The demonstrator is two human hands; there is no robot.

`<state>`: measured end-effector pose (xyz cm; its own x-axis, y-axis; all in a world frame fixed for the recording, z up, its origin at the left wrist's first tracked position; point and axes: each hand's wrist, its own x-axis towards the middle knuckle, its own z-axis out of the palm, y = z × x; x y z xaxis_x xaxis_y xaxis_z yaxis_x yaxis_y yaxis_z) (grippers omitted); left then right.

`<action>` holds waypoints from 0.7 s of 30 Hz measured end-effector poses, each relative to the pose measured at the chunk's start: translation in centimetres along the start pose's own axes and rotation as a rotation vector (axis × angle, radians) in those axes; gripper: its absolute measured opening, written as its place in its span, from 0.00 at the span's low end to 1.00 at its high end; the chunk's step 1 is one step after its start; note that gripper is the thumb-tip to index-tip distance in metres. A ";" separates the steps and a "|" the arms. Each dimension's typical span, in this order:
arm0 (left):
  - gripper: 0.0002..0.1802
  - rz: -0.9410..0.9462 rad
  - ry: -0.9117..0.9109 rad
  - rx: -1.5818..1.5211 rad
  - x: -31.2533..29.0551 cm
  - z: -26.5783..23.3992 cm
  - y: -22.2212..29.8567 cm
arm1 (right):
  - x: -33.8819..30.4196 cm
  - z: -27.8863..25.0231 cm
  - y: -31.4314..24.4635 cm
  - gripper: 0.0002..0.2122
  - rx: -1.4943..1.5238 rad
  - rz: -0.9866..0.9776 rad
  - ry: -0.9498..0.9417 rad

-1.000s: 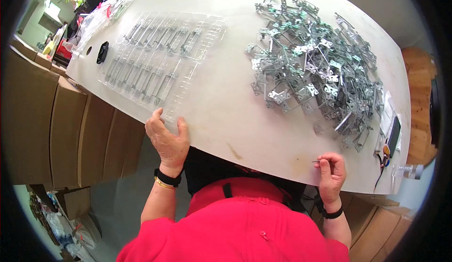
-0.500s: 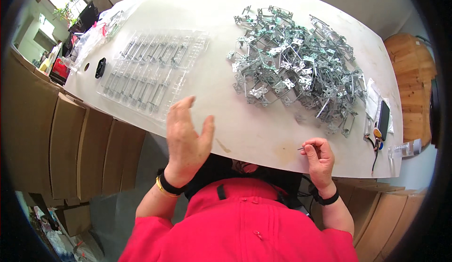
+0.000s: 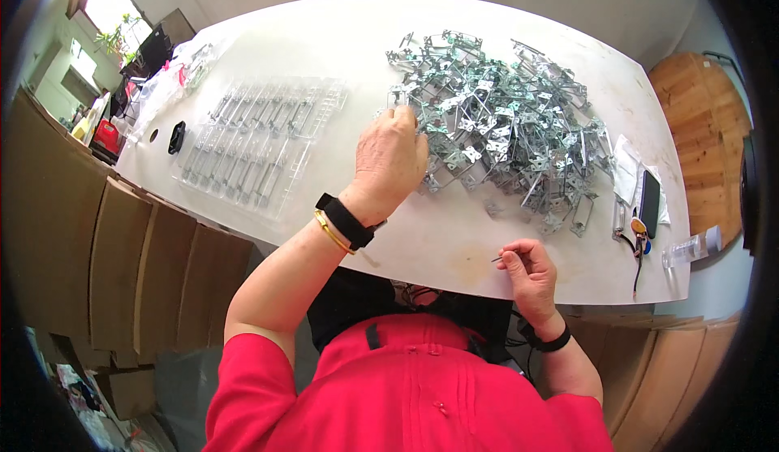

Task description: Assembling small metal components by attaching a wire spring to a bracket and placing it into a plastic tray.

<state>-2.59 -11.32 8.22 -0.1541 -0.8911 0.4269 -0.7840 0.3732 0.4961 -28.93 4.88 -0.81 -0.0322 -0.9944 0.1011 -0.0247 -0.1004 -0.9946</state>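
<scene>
My left hand (image 3: 388, 152) reaches over the left edge of a heap of metal brackets (image 3: 511, 119). Its fingers are bent together on a small bracket (image 3: 396, 95) at that edge; the fingertips are partly hidden. Low at the table's front edge, my right hand (image 3: 530, 272) pinches a thin dark pin-like piece (image 3: 497, 259) between thumb and forefinger. Only the tip of this piece shows. The heaped brackets are grey and silvery, with flat holed ends joined by thin rods, lying tangled. Left of my left hand lies a clear plastic tray (image 3: 280, 196) with rows of similar brackets in its slots.
On the white table (image 3: 324, 46), a black oblong object (image 3: 177, 138) lies beyond the tray's left side. At the right are a dark phone (image 3: 650, 198), white tissue (image 3: 625, 168), keys with a cord (image 3: 639, 233) and a clear bottle (image 3: 690, 249). Cardboard boxes (image 3: 122, 257) stand at the left.
My left hand has moved forward and right, from above the table's front edge to the heap, its fingers closing from spread. My right hand still pinches the thin piece. The view has shifted slightly.
</scene>
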 end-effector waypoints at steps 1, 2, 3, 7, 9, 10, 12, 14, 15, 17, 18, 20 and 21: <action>0.10 0.043 0.011 0.084 0.4 0.4 -0.1 | 0.0 -0.1 0.0 0.05 -0.006 0.001 -0.009; 0.10 0.050 0.010 0.088 0.5 0.7 -0.1 | 0.0 -0.1 -0.1 0.05 0.000 -0.002 -0.003; 0.10 0.124 0.020 0.139 0.7 1.0 0.0 | 0.1 0.0 -0.1 0.06 0.001 0.001 -0.010; 0.09 0.261 -0.059 0.248 1.2 2.0 0.0 | 0.0 -0.1 -0.3 0.06 0.001 0.009 -0.021; 0.08 0.269 -0.078 0.294 1.6 2.2 -0.1 | 0.0 0.0 -0.3 0.06 0.016 0.006 -0.023; 0.07 0.275 -0.093 0.335 1.7 2.3 -0.1 | 0.1 0.0 -0.3 0.07 0.024 0.004 -0.028; 0.07 0.273 -0.094 0.337 2.0 2.6 0.0 | 0.0 -0.2 -0.2 0.07 0.018 0.005 -0.029; 0.06 0.268 -0.095 0.343 2.1 2.7 0.0 | 0.0 -0.2 -0.2 0.07 0.014 0.006 -0.034; 0.07 0.275 -0.083 0.350 2.2 2.8 0.0 | 0.0 -0.2 -0.1 0.07 0.017 0.008 -0.032; 0.07 0.282 -0.072 0.356 2.3 3.0 -0.2 | 0.0 -0.2 -0.1 0.07 0.017 0.009 -0.029; 0.08 0.288 -0.065 0.352 2.3 3.2 -0.3 | 0.0 -0.2 0.0 0.07 0.011 0.009 -0.028; 0.08 0.292 -0.058 0.350 2.4 3.5 -0.7 | 0.0 -0.2 0.1 0.07 0.005 0.009 -0.028; 0.11 0.291 -0.065 0.338 2.5 3.6 -0.9 | 0.0 -0.2 0.1 0.07 0.002 0.007 -0.029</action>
<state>-4.43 -14.79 6.13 -0.4262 -0.7802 0.4579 -0.8532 0.5149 0.0831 -29.17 4.91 -0.94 -0.0039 -0.9956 0.0936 -0.0227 -0.0935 -0.9954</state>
